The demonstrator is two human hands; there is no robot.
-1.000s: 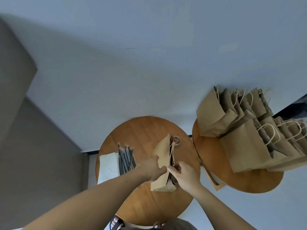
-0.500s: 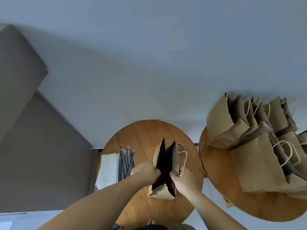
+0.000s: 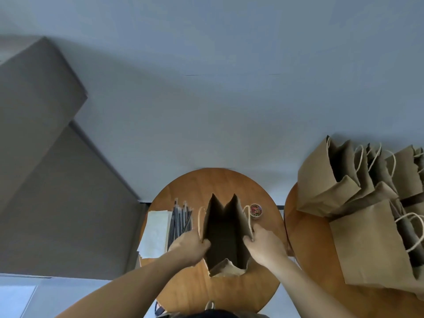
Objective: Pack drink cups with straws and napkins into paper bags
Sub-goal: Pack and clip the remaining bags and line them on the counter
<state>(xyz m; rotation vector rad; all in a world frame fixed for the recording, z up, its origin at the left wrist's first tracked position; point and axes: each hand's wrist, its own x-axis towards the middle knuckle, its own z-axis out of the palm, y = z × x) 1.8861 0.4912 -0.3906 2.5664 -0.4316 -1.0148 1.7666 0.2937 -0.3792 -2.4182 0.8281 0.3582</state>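
A brown paper bag [image 3: 238, 214] stands open on the round wooden table [image 3: 218, 182], its dark inside facing me. My left hand [image 3: 189, 247] grips the bag's left rim and my right hand [image 3: 263, 245] grips the right rim, holding the mouth wide apart. Left of the bag lie several black straws [image 3: 180, 220] beside a stack of white napkins [image 3: 156, 230]. No drink cup is in view.
A small tub of coloured rubber bands [image 3: 256, 210] sits just right of the bag. A second round table [image 3: 296, 237] on the right carries several brown paper bags [image 3: 367, 244] with twine handles. A grey wall stands behind, with tall beige boxes [image 3: 41, 157] on the left.
The bag went from nearly flat to pulled wide open, as my hands moved apart on its rims. The view has tilted and moved closer to the table.
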